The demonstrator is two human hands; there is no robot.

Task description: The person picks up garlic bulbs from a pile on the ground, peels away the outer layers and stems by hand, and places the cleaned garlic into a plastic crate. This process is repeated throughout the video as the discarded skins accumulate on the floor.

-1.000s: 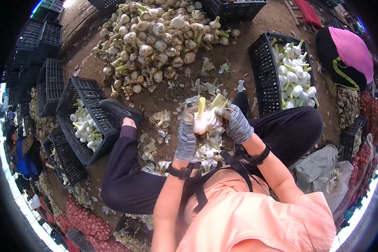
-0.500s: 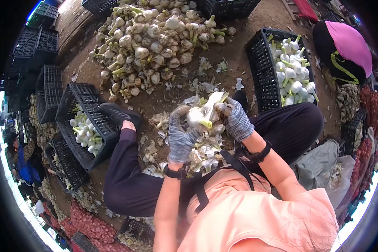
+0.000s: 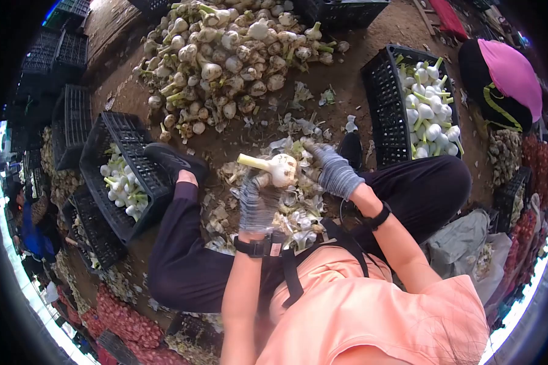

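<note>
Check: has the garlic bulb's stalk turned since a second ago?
Yes. The garlic bulb has rotated: its stalk pointed toward the garlic pile, now toward the left crate.

Bright daylight, fisheye warp, dark vignette, sharp ctr

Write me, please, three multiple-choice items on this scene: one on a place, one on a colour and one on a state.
1. Where does the garlic pile lie?
A) on the ground past the feet B) in a bag C) on the lap
2. What colour is the crate by the right knee?
A) blue B) black C) yellow
3. The left hand is:
A) empty B) on a shoe C) shut on a garlic bulb
Key: 1 A, it spreads over bare ground; 2 B, its meshed wall is black; 3 C, gloved fingers wrap the bulb.
</note>
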